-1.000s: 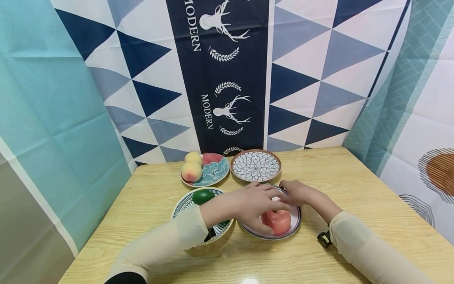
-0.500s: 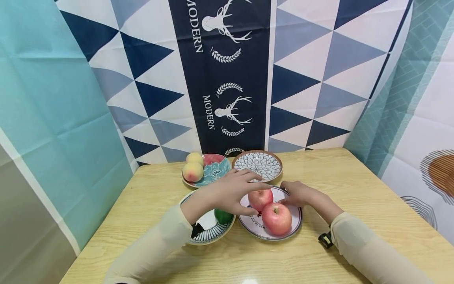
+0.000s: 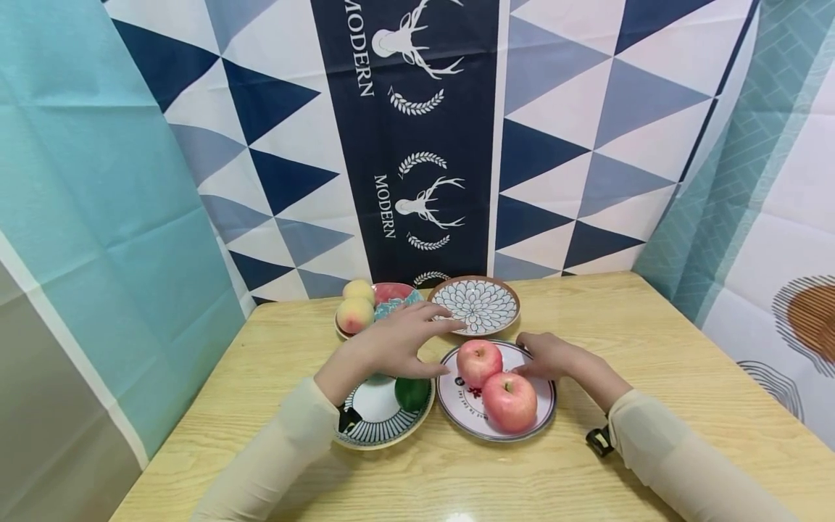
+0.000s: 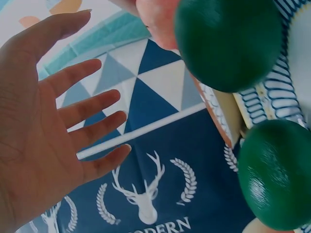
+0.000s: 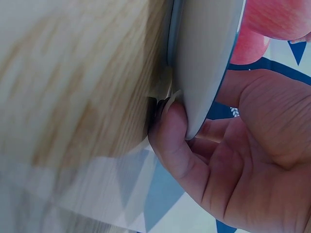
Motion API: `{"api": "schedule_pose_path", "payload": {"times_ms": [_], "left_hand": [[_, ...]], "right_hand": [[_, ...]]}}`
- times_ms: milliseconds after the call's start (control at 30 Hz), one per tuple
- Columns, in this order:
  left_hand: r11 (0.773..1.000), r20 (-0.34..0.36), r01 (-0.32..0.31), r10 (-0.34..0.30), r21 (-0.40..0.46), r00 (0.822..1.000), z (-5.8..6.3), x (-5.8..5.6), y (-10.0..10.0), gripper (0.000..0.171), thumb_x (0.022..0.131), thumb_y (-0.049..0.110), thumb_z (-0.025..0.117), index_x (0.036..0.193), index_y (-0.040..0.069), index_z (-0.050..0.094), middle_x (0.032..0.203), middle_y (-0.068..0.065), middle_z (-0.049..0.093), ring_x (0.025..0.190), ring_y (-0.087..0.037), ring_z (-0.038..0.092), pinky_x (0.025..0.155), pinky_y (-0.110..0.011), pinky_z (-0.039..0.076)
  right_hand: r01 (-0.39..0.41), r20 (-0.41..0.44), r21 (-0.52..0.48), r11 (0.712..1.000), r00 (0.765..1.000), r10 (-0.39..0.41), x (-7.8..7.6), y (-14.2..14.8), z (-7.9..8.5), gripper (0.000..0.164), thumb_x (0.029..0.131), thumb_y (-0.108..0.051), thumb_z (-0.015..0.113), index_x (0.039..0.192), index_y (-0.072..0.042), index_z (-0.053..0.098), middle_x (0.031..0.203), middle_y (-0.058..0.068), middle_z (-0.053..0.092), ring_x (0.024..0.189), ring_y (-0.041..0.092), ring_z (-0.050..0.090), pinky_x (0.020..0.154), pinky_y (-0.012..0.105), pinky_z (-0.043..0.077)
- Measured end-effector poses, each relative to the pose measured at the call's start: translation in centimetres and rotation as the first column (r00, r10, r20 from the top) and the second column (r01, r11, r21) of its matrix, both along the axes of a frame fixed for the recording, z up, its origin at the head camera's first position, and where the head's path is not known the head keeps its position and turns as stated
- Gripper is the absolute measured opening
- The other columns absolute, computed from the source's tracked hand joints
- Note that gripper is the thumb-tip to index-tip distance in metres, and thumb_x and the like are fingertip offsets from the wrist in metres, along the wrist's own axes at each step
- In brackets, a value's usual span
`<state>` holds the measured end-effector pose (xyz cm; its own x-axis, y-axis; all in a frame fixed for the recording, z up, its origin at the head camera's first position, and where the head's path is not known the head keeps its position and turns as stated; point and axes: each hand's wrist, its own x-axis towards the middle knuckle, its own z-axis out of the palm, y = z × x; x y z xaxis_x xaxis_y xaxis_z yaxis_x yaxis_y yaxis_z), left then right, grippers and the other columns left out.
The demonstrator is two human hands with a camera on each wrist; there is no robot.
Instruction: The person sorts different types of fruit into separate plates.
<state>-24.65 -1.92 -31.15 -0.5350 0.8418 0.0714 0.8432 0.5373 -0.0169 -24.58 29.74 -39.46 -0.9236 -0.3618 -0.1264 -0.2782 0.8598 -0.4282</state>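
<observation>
My right hand [image 3: 554,357] grips the right rim of a white plate [image 3: 457,412] with a dark edge, its thumb over the top and fingers curled beneath. On that plate sit two red apples [image 3: 510,403], side by side and touching. My left hand [image 3: 399,341] is held over a striped bowl [image 3: 381,433], its fingers spread and relaxed around nothing. Inside the bowl lies a smooth dark green oval fruit [image 3: 412,394]; the left wrist view shows a second green fruit [image 4: 274,174], mostly covered by the hand in the head view.
Behind the bowl, two yellow-pink peaches [image 3: 356,315] rest on a red and teal plate [image 3: 391,291]. A brown-rimmed plate with a flower pattern [image 3: 475,304] stands to its right. Patterned cloth [image 3: 430,145] hangs behind the wooden table [image 3: 620,312].
My left hand has moved left, from over the apples to above the bowl, uncovering both apples. The right hand keeps its hold on the plate's rim.
</observation>
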Motion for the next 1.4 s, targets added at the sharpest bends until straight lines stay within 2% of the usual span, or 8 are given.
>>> {"api": "schedule_pose_path", "payload": {"times_ms": [267, 500, 833, 967, 1067, 1200, 1300, 1400], "left_hand": [[0.998, 0.030, -0.036, 0.034, 0.045, 0.999, -0.5, -1.2, -1.3, 0.073, 0.093, 0.054, 0.074, 0.158, 0.027, 0.051, 0.155, -0.003, 0.052, 0.143, -0.022, 0.046, 0.119, -0.054, 0.037], [0.998, 0.018, -0.048, 0.047, 0.052, 0.999, -1.1, -1.8, -1.8, 0.074, 0.094, 0.057, 0.072, 0.158, 0.027, 0.051, 0.155, -0.003, 0.052, 0.141, -0.023, 0.048, 0.117, -0.053, 0.040], [0.997, -0.004, -0.053, 0.054, 0.056, 0.999, -0.9, -2.1, -1.5, 0.072, 0.093, 0.057, 0.072, 0.156, 0.029, 0.053, 0.152, -0.002, 0.054, 0.139, -0.024, 0.049, 0.115, -0.052, 0.042], [0.998, -0.003, -0.051, 0.051, 0.047, 0.999, -0.9, -2.1, -1.3, 0.073, 0.093, 0.057, 0.072, 0.157, 0.029, 0.051, 0.152, -0.002, 0.054, 0.140, -0.023, 0.048, 0.116, -0.052, 0.041], [0.998, 0.011, -0.045, 0.045, 0.048, 0.999, -0.9, -2.1, -1.1, 0.074, 0.093, 0.056, 0.072, 0.158, 0.029, 0.050, 0.153, -0.002, 0.053, 0.141, -0.022, 0.047, 0.117, -0.054, 0.039], [0.997, 0.015, -0.053, 0.053, 0.062, 0.999, -0.9, -2.3, -1.2, 0.072, 0.094, 0.054, 0.072, 0.157, 0.028, 0.051, 0.153, -0.002, 0.053, 0.140, -0.021, 0.048, 0.117, -0.056, 0.038], [0.996, 0.003, -0.054, 0.054, 0.073, 0.999, -0.8, -2.5, -1.4, 0.071, 0.094, 0.054, 0.072, 0.157, 0.026, 0.052, 0.153, -0.003, 0.053, 0.140, -0.021, 0.049, 0.117, -0.054, 0.039], [0.996, -0.009, -0.049, 0.049, 0.081, 0.999, -0.8, -2.9, -1.7, 0.073, 0.094, 0.055, 0.071, 0.157, 0.024, 0.052, 0.153, -0.005, 0.054, 0.140, -0.024, 0.049, 0.118, -0.053, 0.038]], "right_hand": [[-0.010, -0.013, -0.003, 1.000, 1.000, 0.010, -0.3, -0.3, 0.3, 0.034, 0.093, -0.021, 0.080, 0.111, -0.001, 0.060, 0.092, 0.011, 0.062, 0.084, 0.026, 0.063, 0.064, 0.036, 0.054], [-0.031, -0.025, -0.001, 1.000, 0.999, 0.031, -0.5, -0.6, 0.3, 0.035, 0.092, -0.023, 0.080, 0.111, -0.001, 0.060, 0.092, 0.010, 0.062, 0.085, 0.027, 0.062, 0.067, 0.037, 0.052], [-0.022, 0.016, -0.017, 1.000, 1.000, 0.022, -1.0, -1.0, 0.7, 0.043, 0.094, -0.029, 0.079, 0.116, 0.001, 0.059, 0.097, 0.015, 0.064, 0.075, 0.023, 0.064, 0.056, 0.035, 0.055], [0.004, 0.063, -0.035, 0.999, 0.998, -0.002, -1.2, -0.7, 0.9, 0.047, 0.098, -0.039, 0.075, 0.117, 0.001, 0.060, 0.099, 0.018, 0.065, 0.069, 0.022, 0.066, 0.054, 0.036, 0.056], [0.060, 0.135, -0.075, 0.995, 0.990, -0.049, -1.5, -0.3, 1.2, 0.049, 0.102, -0.041, 0.069, 0.118, 0.003, 0.059, 0.105, 0.024, 0.063, 0.065, 0.023, 0.068, 0.054, 0.037, 0.059], [0.128, 0.197, -0.097, 0.987, 0.975, -0.107, -2.6, 0.4, 2.0, 0.052, 0.106, -0.039, 0.060, 0.123, 0.010, 0.056, 0.108, 0.028, 0.061, 0.069, 0.027, 0.070, 0.057, 0.039, 0.061], [0.145, 0.166, -0.077, 0.986, 0.977, -0.131, -4.0, 1.0, 2.9, 0.057, 0.108, -0.039, 0.055, 0.127, 0.015, 0.054, 0.108, 0.030, 0.062, 0.074, 0.029, 0.070, 0.059, 0.039, 0.062], [0.165, 0.116, -0.077, 0.983, 0.981, -0.156, -5.7, 1.4, 3.7, 0.060, 0.109, -0.038, 0.053, 0.131, 0.018, 0.051, 0.118, 0.037, 0.059, 0.077, 0.031, 0.071, 0.060, 0.039, 0.062]]}}
